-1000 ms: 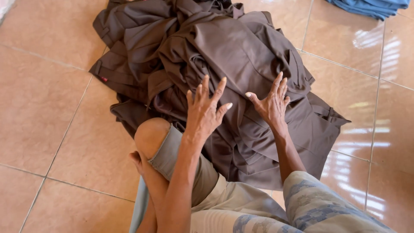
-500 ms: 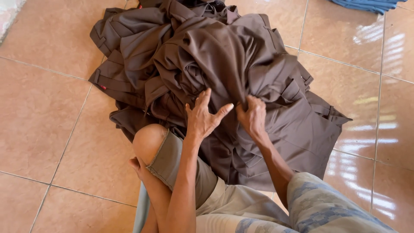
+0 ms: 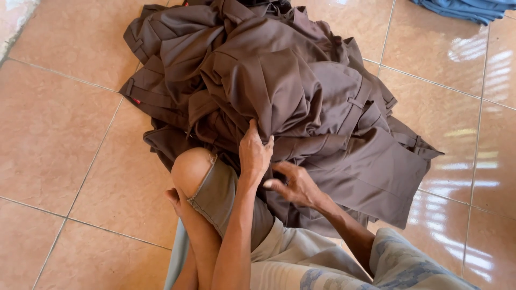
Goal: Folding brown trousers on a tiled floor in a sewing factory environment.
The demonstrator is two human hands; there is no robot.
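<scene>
A big heap of brown garments (image 3: 301, 91), with belt loops and waistbands showing, lies crumpled on the tiled floor in front of me. My left hand (image 3: 255, 154) reaches over my bent knee, its fingertips dug into a fold at the near edge of the heap and closed on the cloth. Just right of it and lower, my right hand (image 3: 296, 185) rests on the flatter brown cloth with fingers apart and thumb pointing left. I see nothing held in it.
My bare knee (image 3: 191, 169) rises just left of both hands, with my other leg in patterned cloth at the lower right. A folded stack of blue cloth (image 3: 467, 8) lies at the top right corner. Glossy orange floor tiles (image 3: 64, 139) surround the heap.
Both hands pulled back toward me from flat on top of the heap to its near edge. The left hand has closed on a fold. The right hand dropped lower.
</scene>
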